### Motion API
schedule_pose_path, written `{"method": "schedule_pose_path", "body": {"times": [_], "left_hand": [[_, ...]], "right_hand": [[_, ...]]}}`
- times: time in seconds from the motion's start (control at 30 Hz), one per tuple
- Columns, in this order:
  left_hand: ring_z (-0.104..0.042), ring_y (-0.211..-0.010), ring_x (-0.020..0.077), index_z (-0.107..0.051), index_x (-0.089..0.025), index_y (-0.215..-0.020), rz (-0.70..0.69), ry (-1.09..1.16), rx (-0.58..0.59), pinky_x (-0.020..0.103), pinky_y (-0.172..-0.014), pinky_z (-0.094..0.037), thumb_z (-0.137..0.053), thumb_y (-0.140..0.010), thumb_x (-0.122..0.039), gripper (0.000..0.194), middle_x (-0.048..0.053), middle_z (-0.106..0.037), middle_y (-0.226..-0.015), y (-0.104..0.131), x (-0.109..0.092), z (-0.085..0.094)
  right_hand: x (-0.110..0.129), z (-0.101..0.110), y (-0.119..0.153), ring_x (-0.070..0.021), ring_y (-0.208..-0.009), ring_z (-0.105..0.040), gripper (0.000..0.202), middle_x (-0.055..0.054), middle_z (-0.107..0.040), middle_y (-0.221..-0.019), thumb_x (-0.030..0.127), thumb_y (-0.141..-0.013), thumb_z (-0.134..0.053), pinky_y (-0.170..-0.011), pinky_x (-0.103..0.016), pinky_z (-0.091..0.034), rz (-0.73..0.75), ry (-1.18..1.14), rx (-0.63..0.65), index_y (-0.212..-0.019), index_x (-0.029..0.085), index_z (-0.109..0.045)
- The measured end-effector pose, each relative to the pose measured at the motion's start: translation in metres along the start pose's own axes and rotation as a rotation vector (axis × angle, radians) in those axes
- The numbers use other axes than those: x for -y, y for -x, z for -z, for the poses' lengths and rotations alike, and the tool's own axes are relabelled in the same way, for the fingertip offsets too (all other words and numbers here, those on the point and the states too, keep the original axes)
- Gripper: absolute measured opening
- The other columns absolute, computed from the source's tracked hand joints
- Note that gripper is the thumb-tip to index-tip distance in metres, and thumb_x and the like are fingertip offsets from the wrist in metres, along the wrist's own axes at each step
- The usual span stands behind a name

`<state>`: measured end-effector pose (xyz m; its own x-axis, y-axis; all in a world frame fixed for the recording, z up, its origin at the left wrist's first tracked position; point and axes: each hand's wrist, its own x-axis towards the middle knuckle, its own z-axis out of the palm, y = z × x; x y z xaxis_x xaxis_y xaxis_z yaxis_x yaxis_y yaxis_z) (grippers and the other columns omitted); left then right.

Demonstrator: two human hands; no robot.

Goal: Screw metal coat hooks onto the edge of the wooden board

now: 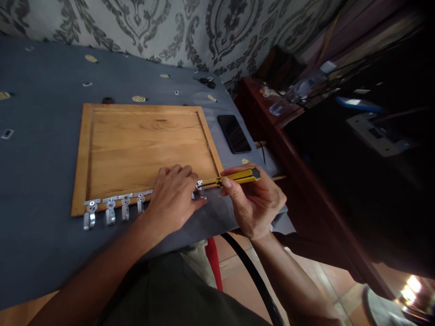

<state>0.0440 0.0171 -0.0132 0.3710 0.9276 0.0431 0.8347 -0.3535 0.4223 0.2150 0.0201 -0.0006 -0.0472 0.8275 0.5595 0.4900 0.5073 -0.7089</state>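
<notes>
A wooden panel [146,145] with a raised frame lies on the cloth-covered table. Along its near edge runs a metal hook rail [117,197] with several silver hooks hanging over the side. My left hand [175,197] is closed over the right part of this rail, fingers bent on the panel and thumb pointing right; it hides the hooks under it. In my right hand [256,199] is a yellow and black screwdriver [239,176], held nearly level. Its shaft points left, and the tip meets the rightmost hook [201,189] beside my left thumb.
A black phone [234,133] lies right of the panel. Keys [206,82] sit farther back on the blue tablecloth [41,167]. To the right, a dark red wooden desk [258,106] carries a clear plastic bottle [299,93]. A patterned wall [190,31] closes off the back.
</notes>
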Motion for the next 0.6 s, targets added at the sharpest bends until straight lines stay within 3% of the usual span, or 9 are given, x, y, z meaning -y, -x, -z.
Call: {"method": "schedule_pose_path", "body": {"times": [0.2, 0.37, 0.6], "left_hand": [[-0.062, -0.104, 0.0311, -0.069, -0.018, -0.098, 0.002, 0.009, 0.003, 0.046, -0.085, -0.043, -0.075, -0.089, -0.039, 0.024, 0.008, -0.069, -0.103, 0.0005, -0.0005, 0.0014], [-0.062, -0.104, 0.0307, -0.068, -0.019, -0.095, -0.007, 0.003, -0.009, 0.046, -0.086, -0.042, -0.076, -0.088, -0.040, 0.023, 0.007, -0.069, -0.102, 0.0009, -0.0004, 0.0003], [-0.062, -0.104, 0.0311, -0.067, -0.019, -0.094, 0.007, 0.009, -0.004, 0.046, -0.087, -0.043, -0.077, -0.087, -0.040, 0.024, 0.007, -0.069, -0.103, 0.0005, -0.0004, -0.0010]], "right_hand": [[-0.0030, 0.0030, 0.0000, -0.0139, -0.060, -0.065, 0.006, 0.001, -0.074, -0.080, 0.028, -0.089, -0.077, -0.058, -0.031, -0.051, 0.046, -0.028, 0.035, -0.088, 0.024, -0.073], [-0.0009, 0.0059, 0.0018, -0.0178, -0.057, -0.064, 0.012, -0.001, -0.073, -0.077, 0.038, -0.097, -0.066, -0.056, -0.037, -0.054, 0.150, -0.052, -0.179, -0.096, 0.027, -0.072], [-0.0041, 0.0068, -0.0011, -0.0141, -0.050, -0.059, 0.018, 0.000, -0.068, -0.072, 0.039, -0.098, -0.065, -0.049, -0.035, -0.048, 0.022, -0.053, -0.134, -0.089, 0.025, -0.070]]}}
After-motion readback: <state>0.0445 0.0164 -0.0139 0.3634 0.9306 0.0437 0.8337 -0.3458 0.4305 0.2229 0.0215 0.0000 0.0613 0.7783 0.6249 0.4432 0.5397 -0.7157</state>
